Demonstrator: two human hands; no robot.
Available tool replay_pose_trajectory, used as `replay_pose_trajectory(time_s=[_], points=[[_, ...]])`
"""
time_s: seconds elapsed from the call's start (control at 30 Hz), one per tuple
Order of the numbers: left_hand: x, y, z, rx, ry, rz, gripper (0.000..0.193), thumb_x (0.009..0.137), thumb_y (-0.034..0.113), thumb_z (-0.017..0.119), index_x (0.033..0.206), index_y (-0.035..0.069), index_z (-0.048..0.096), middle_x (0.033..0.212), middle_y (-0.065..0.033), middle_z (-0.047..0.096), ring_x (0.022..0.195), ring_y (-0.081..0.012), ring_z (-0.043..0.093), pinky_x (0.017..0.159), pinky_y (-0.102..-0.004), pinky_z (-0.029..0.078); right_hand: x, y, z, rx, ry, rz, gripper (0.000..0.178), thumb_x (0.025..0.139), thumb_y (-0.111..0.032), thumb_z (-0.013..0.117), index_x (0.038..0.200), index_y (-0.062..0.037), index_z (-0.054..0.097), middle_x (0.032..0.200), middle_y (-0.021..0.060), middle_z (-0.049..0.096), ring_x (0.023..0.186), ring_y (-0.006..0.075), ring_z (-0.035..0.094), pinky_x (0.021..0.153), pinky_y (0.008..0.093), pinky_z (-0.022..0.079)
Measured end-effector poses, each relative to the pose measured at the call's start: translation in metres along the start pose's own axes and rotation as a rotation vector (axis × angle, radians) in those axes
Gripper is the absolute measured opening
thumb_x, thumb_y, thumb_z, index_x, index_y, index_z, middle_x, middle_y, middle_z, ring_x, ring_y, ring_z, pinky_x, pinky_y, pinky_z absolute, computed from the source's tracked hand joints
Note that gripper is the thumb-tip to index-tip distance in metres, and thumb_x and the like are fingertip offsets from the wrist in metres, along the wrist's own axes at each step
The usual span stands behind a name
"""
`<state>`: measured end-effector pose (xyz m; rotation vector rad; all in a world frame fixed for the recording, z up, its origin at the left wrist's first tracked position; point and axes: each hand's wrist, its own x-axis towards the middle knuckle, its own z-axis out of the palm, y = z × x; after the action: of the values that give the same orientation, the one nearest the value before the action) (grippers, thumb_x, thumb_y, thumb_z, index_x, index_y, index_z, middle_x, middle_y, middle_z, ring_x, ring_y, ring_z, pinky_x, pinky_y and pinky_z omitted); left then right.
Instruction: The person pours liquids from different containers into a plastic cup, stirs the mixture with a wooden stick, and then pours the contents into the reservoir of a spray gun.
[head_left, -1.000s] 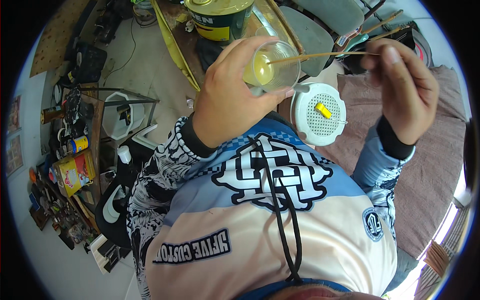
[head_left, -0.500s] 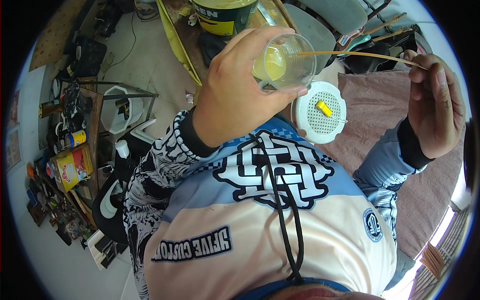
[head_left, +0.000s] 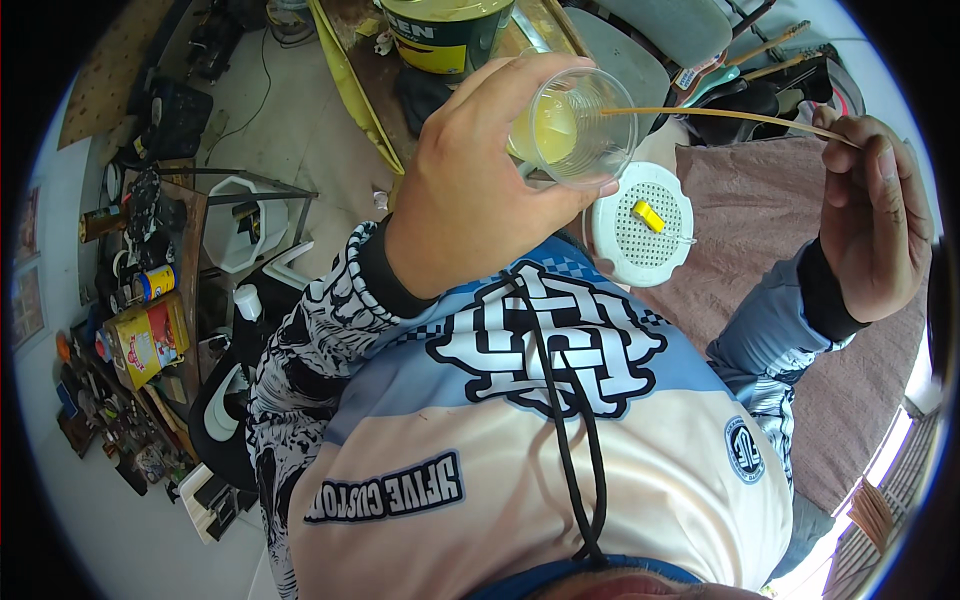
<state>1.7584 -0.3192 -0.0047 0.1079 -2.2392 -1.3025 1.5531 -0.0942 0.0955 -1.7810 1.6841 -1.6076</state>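
Note:
My left hand (head_left: 480,170) is closed around a clear plastic cup (head_left: 606,125), which is tilted so its mouth faces right. Inside the cup sits a pale yellow liquid (head_left: 553,128). A thin wooden stick (head_left: 720,113) reaches from the cup's mouth across to my right hand (head_left: 875,205), which pinches its far end between thumb and fingers. The stick bends slightly along its length, and its other end lies within the cup's opening. Part of the cup's body is hidden behind my left fingers.
Below the cup stands a white perforated stool (head_left: 625,250) bearing a yellow object (head_left: 648,216). A dark paint bucket (head_left: 440,40) rests on a wooden table at the top. Brown cloth (head_left: 740,200) spreads at right; a cluttered shelf (head_left: 190,290) stands left.
Little differs. The cup and stick have shifted very slightly to the right and down, with both hands keeping their hold.

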Motion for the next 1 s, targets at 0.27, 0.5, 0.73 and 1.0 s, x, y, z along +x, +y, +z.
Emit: replay_pose_trajectory(time_s=[0.27, 0.5, 0.73, 1.0], points=[[0.001, 0.0, 0.001, 0.036, -0.007, 0.021, 0.07, 0.073, 0.004, 0.088, 0.135, 0.002, 0.055, 0.13, -0.0099, 0.061, 0.118, -0.0184, 0.062, 0.102, -0.0332, 0.052, -0.004, -0.004, -0.001, -0.011, 0.013, 0.034, 0.034, 0.106, -0.008, 0.04, 0.125, 0.0122, 0.06, 0.108, 0.0208, 0.067, 0.093, 0.0173, 0.064, 0.073, 0.0215, 0.046], [0.0, 0.001, 0.002, 0.037, 0.005, 0.023, 0.069, 0.073, 0.006, 0.088, 0.134, 0.003, 0.056, 0.127, -0.0098, 0.063, 0.115, -0.0182, 0.063, 0.1, -0.0339, 0.054, -0.003, -0.007, 0.002, -0.002, 0.028, 0.047, 0.034, 0.107, -0.009, 0.04, 0.125, 0.0123, 0.06, 0.106, 0.0203, 0.067, 0.093, 0.0175, 0.064, 0.074, 0.0216, 0.046], [-0.002, 0.0, 0.001, 0.049, 0.011, 0.024, 0.069, 0.073, 0.007, 0.089, 0.134, 0.003, 0.057, 0.126, -0.0098, 0.063, 0.115, -0.0182, 0.063, 0.1, -0.0343, 0.054, -0.003, -0.005, 0.004, -0.049, 0.019, 0.031, 0.033, 0.106, -0.007, 0.041, 0.124, 0.0117, 0.061, 0.105, 0.0205, 0.067, 0.089, 0.017, 0.064, 0.073, 0.0212, 0.046], [-0.004, -0.002, 0.0, 0.074, 0.011, 0.048, 0.07, 0.073, 0.006, 0.088, 0.135, 0.004, 0.056, 0.128, -0.0095, 0.062, 0.116, -0.0183, 0.063, 0.101, -0.033, 0.052, -0.01, -0.003, 0.049, -0.168, 0.147, 0.105, 0.024, 0.101, -0.004, 0.049, 0.111, 0.0097, 0.066, 0.101, 0.0202, 0.07, 0.082, 0.017, 0.065, 0.066, 0.0233, 0.047]])
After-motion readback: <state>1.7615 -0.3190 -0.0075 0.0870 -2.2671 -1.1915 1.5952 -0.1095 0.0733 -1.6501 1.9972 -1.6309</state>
